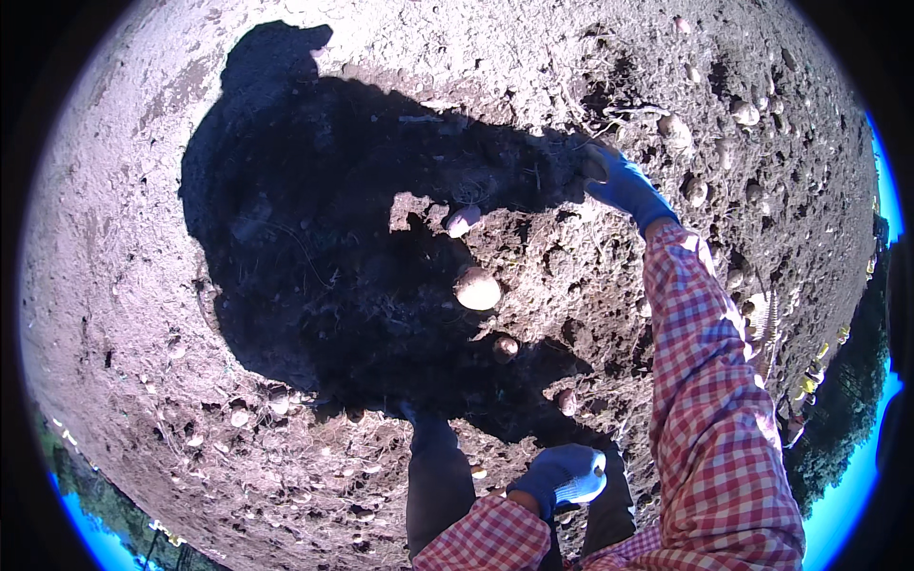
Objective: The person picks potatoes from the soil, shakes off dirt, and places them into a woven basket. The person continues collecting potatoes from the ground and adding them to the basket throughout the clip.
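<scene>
My right hand (620,182), in a blue glove, reaches out to the soil at the edge of my shadow. Its thumb and fingers are apart, and nothing shows between them. A pale potato (675,133) lies a little beyond it to the right. My left hand (564,472), also gloved in blue, is curled between my legs. A small brownish spot shows at its fingers; whether it holds something is unclear. On the ground before me rest a large potato (478,288), a pinkish potato (464,220), a small one (505,348) and another (567,402).
Loose, clumpy soil (557,250) with dry roots surrounds me. More potatoes lie scattered to the right, among them one (745,113), and at the lower left (239,417). A ribbed pale object (764,328) stands beside my right sleeve. Small yellow shapes (809,385) and trees line the far edge.
</scene>
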The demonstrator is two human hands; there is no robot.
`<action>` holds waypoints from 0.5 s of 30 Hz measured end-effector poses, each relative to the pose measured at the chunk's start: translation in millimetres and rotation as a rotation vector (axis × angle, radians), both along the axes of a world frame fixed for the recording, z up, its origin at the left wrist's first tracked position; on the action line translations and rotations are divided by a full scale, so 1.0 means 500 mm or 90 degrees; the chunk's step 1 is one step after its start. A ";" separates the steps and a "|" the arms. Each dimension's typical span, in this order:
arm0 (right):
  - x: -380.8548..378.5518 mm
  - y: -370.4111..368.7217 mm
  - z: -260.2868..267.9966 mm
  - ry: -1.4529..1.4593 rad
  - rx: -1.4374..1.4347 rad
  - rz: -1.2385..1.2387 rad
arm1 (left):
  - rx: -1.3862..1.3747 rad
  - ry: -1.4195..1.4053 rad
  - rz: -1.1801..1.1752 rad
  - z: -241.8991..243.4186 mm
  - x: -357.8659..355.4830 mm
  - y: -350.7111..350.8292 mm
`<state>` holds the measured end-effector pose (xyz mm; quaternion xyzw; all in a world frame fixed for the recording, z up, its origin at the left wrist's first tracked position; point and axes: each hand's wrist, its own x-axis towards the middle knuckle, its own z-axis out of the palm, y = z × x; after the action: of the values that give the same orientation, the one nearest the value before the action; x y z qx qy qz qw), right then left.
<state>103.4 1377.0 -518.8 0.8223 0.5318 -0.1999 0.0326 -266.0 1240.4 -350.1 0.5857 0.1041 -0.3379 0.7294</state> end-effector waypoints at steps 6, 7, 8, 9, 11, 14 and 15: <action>0.029 -0.053 -0.018 0.491 0.085 -0.350 | -0.156 0.104 0.289 -0.018 0.003 0.042; 0.007 -0.113 0.022 0.591 0.141 -0.527 | -0.215 0.162 0.371 -0.025 0.005 0.052; -0.024 -0.163 0.062 0.690 0.217 -0.582 | -0.207 0.126 0.487 -0.029 0.005 0.062; -0.069 -0.215 0.101 0.799 0.299 -0.665 | -0.204 0.116 0.557 -0.034 0.011 0.070; -0.168 -0.278 0.166 0.911 0.402 -0.582 | -0.499 0.265 0.719 -0.031 0.013 0.084; -0.320 -0.315 0.257 0.962 0.324 -0.457 | -0.428 0.190 0.779 -0.021 0.020 0.093; -0.355 -0.315 0.288 1.005 0.282 -0.368 | -0.484 0.141 0.794 -0.016 0.020 0.093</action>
<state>-74.3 1219.6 -375.0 0.5333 0.1956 -0.6042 -0.5589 -256.2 1287.0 -358.3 0.0866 0.3664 0.0699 0.9238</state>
